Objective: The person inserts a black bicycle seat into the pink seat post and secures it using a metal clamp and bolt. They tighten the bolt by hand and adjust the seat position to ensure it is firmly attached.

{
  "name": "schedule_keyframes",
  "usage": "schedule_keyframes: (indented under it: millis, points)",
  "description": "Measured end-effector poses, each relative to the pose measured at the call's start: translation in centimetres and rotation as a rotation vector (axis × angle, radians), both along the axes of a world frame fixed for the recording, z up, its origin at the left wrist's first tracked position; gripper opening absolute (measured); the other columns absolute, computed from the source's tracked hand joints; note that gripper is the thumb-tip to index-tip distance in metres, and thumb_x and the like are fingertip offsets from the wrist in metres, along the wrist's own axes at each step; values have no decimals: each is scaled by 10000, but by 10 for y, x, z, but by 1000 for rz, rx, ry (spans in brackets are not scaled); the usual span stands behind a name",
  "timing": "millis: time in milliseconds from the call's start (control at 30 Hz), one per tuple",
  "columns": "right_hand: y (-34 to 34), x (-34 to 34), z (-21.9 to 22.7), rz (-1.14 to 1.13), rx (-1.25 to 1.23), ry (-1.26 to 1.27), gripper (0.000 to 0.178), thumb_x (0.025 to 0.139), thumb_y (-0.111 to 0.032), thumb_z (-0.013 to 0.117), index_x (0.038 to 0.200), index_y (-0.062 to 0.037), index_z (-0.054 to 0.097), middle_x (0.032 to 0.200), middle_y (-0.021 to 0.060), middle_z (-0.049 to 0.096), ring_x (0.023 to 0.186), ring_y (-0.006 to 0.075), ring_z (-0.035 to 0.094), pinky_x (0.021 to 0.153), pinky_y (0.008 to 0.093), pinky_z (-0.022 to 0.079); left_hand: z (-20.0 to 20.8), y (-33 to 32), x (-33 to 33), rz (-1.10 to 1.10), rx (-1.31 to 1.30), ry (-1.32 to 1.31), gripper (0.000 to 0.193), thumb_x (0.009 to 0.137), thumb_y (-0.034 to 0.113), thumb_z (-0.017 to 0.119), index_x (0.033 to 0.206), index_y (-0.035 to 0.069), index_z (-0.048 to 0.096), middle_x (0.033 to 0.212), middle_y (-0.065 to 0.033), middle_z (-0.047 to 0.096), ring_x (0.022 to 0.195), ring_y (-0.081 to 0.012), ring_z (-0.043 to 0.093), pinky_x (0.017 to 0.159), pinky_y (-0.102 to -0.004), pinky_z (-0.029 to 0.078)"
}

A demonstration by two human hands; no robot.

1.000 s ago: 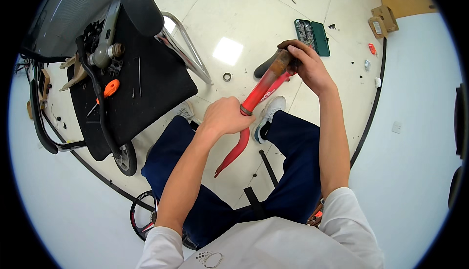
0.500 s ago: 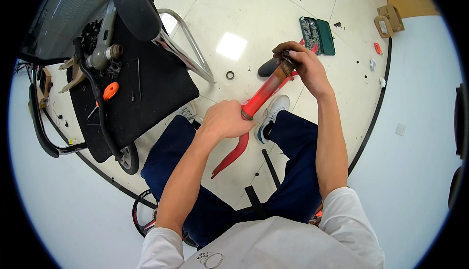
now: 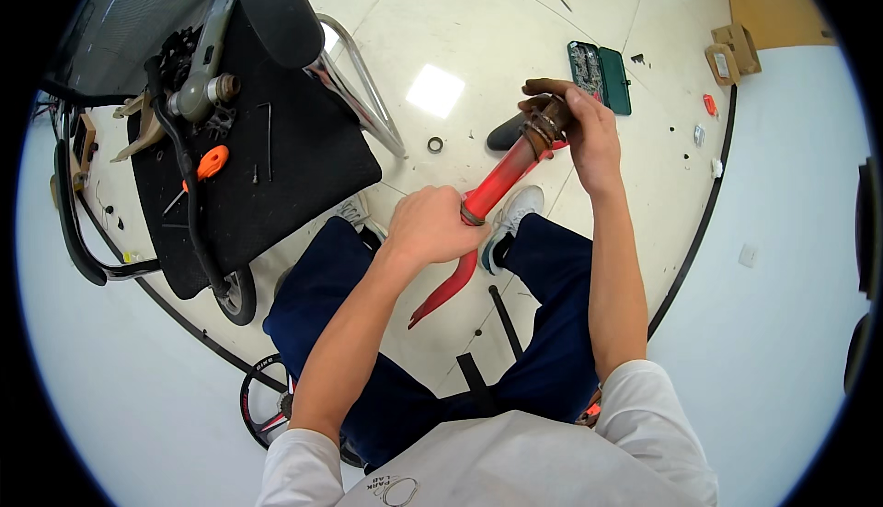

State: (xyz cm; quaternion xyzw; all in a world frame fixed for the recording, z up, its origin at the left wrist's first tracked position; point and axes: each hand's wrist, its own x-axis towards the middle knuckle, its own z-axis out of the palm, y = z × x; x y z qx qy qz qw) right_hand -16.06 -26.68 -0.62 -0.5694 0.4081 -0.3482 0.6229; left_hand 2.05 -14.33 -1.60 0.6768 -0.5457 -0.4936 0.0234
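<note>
A red bicycle fork (image 3: 495, 187) slants in front of me, its curved lower end pointing down toward my lap. My left hand (image 3: 430, 225) is closed round it near a dark ring at the lower end of the straight tube. At the upper end the tube turns brown and rusty, with several grimy rings (image 3: 541, 130) around it. Fingers and thumb of my right hand (image 3: 590, 135) curl round this rusty end from the right; the fingertips look dirty. Part of the fork is hidden under my left hand.
On the left, a black chair (image 3: 276, 153) carries an orange-handled screwdriver (image 3: 213, 161), a hex key (image 3: 269, 142) and bicycle parts. A green toolbox (image 3: 614, 81) lies open on the floor ahead. A dark ring (image 3: 435, 144) lies nearer. Cardboard boxes (image 3: 736, 47) stand at the right wall.
My right hand has shifted slightly on the rusty end, and more of the grimy rings shows. The left hand keeps its grip. The whole view has moved a little.
</note>
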Motion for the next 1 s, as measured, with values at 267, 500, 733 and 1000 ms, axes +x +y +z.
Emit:
schedule_keyframes:
  millis: [267, 500, 733, 1000]
  points:
    - [0, 3, -1, 87, 196, -415, 402, 968, -320, 475, 1106, 33, 610, 907, 100, 605, 985, 276, 665, 887, 400, 533, -3, 4, -4, 37, -17, 237, 301, 707, 298, 698, 757, 3, 663, 624, -139, 627, 606, -288, 629, 640, -377, 500]
    - [5, 9, -6, 226, 256, -743, 400, 916, -393, 568, 1103, -39, 560, 884, 63, 560, 1010, 294, 652, 952, 481, 522, -32, 15, -17, 42, -6, 708, 249, 710, 241, 687, 691, 6, 608, 601, -93, 581, 570, -223, 569, 601, -352, 465]
    - [11, 21, -8, 53, 284, -460, 336, 922, -371, 559, 1049, -60, 577, 860, 93, 603, 926, 320, 667, 901, 483, 524, -22, 12, -19, 129, -19, 578, 210, 719, 186, 692, 742, -2, 599, 605, -70, 581, 567, -192, 556, 612, -344, 474]
    - [21, 27, -4, 96, 256, -363, 307, 891, -299, 561, 973, -3, 581, 885, 137, 649, 955, 346, 669, 926, 480, 511, -7, 2, -18, 144, -43, 300, 253, 726, 267, 703, 776, 24, 653, 666, -115, 654, 647, -285, 655, 654, -380, 513]
